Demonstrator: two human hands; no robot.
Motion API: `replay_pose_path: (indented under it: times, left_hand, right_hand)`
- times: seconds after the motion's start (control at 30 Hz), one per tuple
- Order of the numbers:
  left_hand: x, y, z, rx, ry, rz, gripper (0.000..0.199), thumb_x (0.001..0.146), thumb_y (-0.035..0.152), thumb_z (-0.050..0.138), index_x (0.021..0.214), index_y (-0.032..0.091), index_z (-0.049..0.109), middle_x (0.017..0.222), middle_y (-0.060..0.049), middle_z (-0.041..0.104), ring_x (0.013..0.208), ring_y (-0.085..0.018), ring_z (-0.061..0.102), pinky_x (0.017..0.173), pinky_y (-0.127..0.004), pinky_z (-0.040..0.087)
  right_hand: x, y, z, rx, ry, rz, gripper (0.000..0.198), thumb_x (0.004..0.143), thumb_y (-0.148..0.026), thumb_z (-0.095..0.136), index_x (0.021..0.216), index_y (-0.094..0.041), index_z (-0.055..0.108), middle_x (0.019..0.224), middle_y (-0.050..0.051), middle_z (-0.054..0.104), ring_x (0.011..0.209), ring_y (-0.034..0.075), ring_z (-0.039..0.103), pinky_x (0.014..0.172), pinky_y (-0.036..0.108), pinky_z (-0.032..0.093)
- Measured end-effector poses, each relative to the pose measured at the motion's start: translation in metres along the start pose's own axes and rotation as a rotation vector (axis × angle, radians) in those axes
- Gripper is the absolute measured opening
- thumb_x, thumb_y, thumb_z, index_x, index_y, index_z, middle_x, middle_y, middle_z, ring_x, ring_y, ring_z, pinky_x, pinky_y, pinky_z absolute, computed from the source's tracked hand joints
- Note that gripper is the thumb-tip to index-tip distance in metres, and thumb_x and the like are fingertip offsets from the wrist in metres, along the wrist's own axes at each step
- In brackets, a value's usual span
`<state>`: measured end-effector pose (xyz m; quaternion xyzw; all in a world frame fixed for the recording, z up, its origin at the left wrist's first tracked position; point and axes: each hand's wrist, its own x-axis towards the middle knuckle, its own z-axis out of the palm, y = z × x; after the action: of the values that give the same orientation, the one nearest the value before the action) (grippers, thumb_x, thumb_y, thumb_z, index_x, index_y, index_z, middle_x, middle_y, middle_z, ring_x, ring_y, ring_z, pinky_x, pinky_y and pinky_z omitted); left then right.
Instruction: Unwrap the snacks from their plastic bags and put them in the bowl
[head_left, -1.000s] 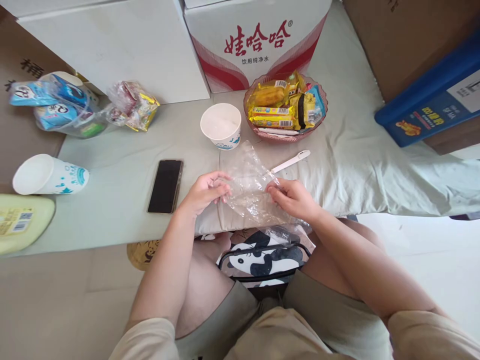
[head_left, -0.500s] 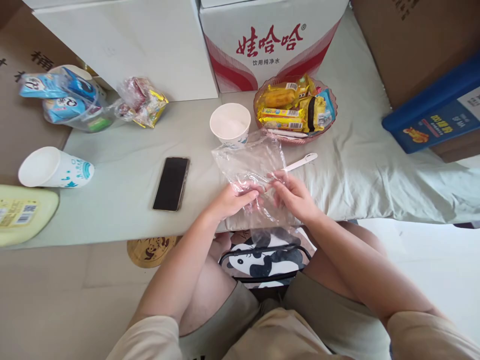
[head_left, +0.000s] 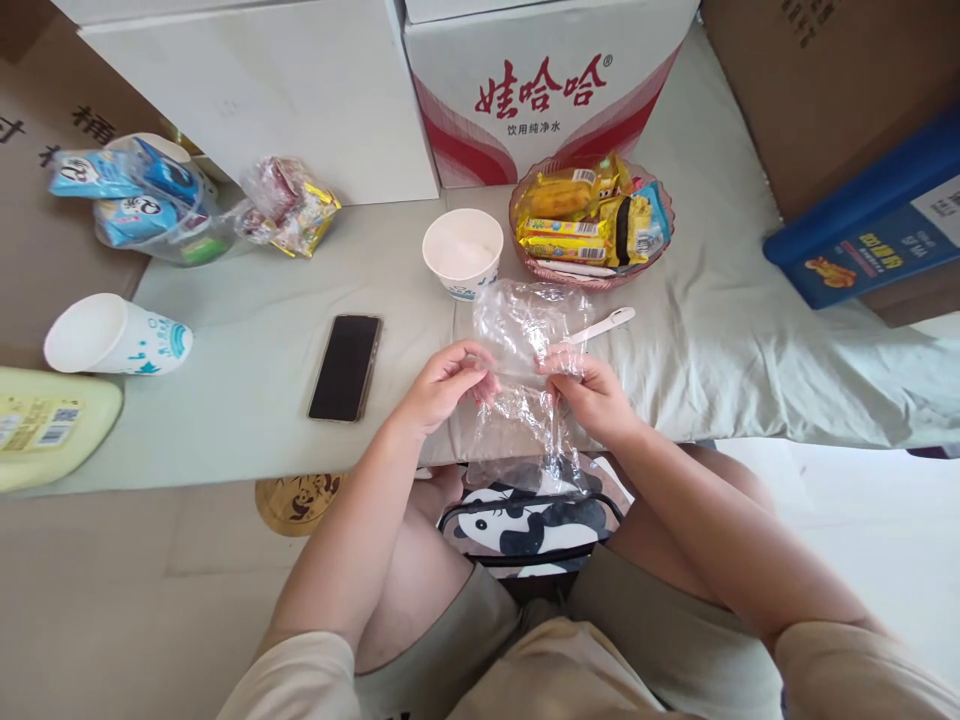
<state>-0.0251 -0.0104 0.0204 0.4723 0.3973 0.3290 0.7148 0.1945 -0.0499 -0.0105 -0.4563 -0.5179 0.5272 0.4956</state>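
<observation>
Bag (head_left: 525, 312) crosses cloth's (head_left: 247, 400) near edge; right hand (head_left: 596, 398) pinches it. Left hand (head_left: 448, 382) half-curls at its left side, hold unclear to me. I see cloth leftward to phone (head_left: 345, 368).

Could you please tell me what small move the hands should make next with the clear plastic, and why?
Perhaps ease the left hand gently outward with the clear plastic pinched, away from the right hand, since the plastic looks wrinkled between them and its lower part hangs past the cloth's front edge.
</observation>
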Motion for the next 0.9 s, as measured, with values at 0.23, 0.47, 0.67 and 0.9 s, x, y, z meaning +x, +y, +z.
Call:
replay_pose_path:
  times: [0.23,0.47,0.67,0.9]
  left_hand:
    - [0.004,0.007,0.002,-0.050,0.099,-0.014,0.014,0.065,0.029,0.070,0.066,0.016,0.065,0.065,-0.001,0.065,0.060,-0.012,0.059,0.057,-0.024,0.047]
    - [0.004,0.004,0.000,0.031,0.124,0.048,0.021,0.069,0.033,0.074,0.068,0.017,0.060,0.065,0.001,0.060,0.059,-0.009,0.052,0.058,-0.022,0.039]
    - [0.003,0.000,0.000,0.034,0.133,0.045,0.025,0.068,0.026,0.077,0.083,0.018,0.058,0.079,0.002,0.065,0.064,-0.008,0.056,0.063,-0.021,0.042]
    - [0.004,-0.003,-0.005,0.024,0.107,0.060,0.035,0.071,0.026,0.077,0.096,0.020,0.053,0.083,0.003,0.066,0.065,-0.009,0.060,0.066,-0.022,0.046]
  right_hand:
    - [-0.002,-0.006,-0.007,0.024,-0.052,-0.015,0.021,0.083,-0.036,0.070,0.066,-0.024,0.074,0.109,0.007,0.064,0.098,0.020,0.060,0.066,0.029,0.050]
    - [-0.004,-0.004,-0.010,0.155,-0.078,0.025,0.017,0.079,-0.027,0.064,0.088,-0.028,0.079,0.120,0.007,0.060,0.114,0.024,0.055,0.082,0.034,0.050]
    - [-0.004,-0.004,-0.009,0.235,-0.099,0.078,0.034,0.091,-0.050,0.054,0.096,-0.025,0.077,0.125,0.008,0.056,0.097,0.021,0.059,0.077,0.034,0.052]
    - [-0.003,-0.010,-0.005,0.100,-0.101,0.084,0.024,0.081,-0.029,0.069,0.105,-0.027,0.065,0.113,0.003,0.059,0.083,0.014,0.057,0.072,0.028,0.048]
